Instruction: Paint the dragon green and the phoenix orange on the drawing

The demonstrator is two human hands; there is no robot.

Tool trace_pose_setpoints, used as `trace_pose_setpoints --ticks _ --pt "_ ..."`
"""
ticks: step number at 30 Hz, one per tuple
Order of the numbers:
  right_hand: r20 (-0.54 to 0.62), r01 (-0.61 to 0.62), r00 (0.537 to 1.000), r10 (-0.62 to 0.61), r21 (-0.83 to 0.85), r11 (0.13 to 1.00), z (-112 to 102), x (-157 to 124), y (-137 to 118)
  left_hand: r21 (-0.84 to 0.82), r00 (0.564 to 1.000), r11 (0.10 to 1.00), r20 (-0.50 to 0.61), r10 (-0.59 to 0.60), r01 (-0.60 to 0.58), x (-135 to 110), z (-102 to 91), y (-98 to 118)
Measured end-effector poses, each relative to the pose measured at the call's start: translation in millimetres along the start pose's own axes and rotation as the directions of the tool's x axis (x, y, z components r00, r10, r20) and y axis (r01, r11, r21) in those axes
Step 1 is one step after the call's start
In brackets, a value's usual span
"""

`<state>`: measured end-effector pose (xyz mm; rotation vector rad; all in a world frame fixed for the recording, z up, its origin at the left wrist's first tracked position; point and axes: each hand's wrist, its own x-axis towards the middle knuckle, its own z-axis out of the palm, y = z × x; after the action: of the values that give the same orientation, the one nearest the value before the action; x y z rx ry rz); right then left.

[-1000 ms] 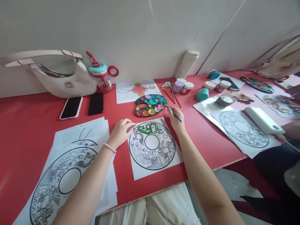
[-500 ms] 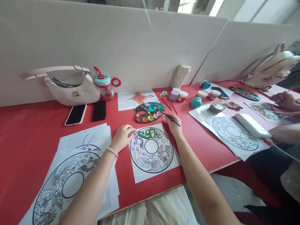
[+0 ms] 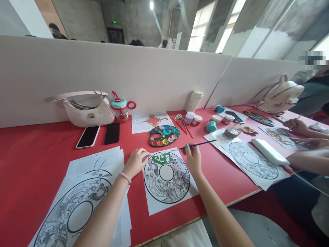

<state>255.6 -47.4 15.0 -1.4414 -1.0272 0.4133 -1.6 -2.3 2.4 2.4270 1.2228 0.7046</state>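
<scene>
"Which way does the paintbrush (image 3: 203, 142) point?"
"Bristles left, over the top edge of the round drawing (image 3: 166, 173). Its long axis runs nearly sideways, the handle's end angled slightly toward the back edge of the table surface (image 3: 223, 176)."
"And the grip?"
"The right hand (image 3: 193, 159) pinches the brush between thumb and fingers. The left hand (image 3: 135, 162) rests by the drawing's upper left corner; I can't tell whether it grips anything."
"Where's the open room?"
"The drawing lies near the surface's front edge. Bare red runs along its right side, as far as the loose sheets (image 3: 250, 157)."
"What's in the way?"
"The palette (image 3: 168, 131), just beyond the drawing's top edge. The paper stack (image 3: 79, 216) crowds the front left; paint jars (image 3: 197, 120) stand toward the back edge."
</scene>
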Motion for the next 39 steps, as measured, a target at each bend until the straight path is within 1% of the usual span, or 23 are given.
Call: trace_pose_setpoints --ticks 3,4,7,13,24,39 --pt "0.042 0.006 0.999 -0.004 -0.045 0.999 -1.8 -26.5 -1.9 -0.001 1.0 1.0 -0.001 -0.011 0.011 -0.6 0.5 0.2" --pt "0.055 0.022 0.998 -0.017 -0.107 0.994 -2.3 -33.4 -1.8 -0.003 1.0 1.0 0.0 -0.014 0.014 -0.8 0.8 0.2" --pt "0.079 0.065 0.996 -0.05 -0.203 0.977 -3.7 -45.0 -2.9 -0.004 1.0 1.0 0.004 -0.02 0.02 -1.3 1.4 -0.1" --pt "0.086 0.112 0.992 -0.094 -0.234 0.966 -4.2 -46.0 -7.2 -0.003 1.0 1.0 0.006 -0.028 0.028 -1.8 2.1 -0.9" --pt "0.159 0.207 0.973 -0.169 -0.271 0.94 -1.3 -49.1 -9.9 -0.006 1.0 1.0 0.008 -0.03 0.03 -1.3 -0.3 1.7" --pt "0.199 0.237 0.963 -0.18 -0.313 0.92 0.6 -50.2 -6.7 -0.009 1.0 1.0 -0.004 -0.008 0.008 -1.6 -0.7 1.7"
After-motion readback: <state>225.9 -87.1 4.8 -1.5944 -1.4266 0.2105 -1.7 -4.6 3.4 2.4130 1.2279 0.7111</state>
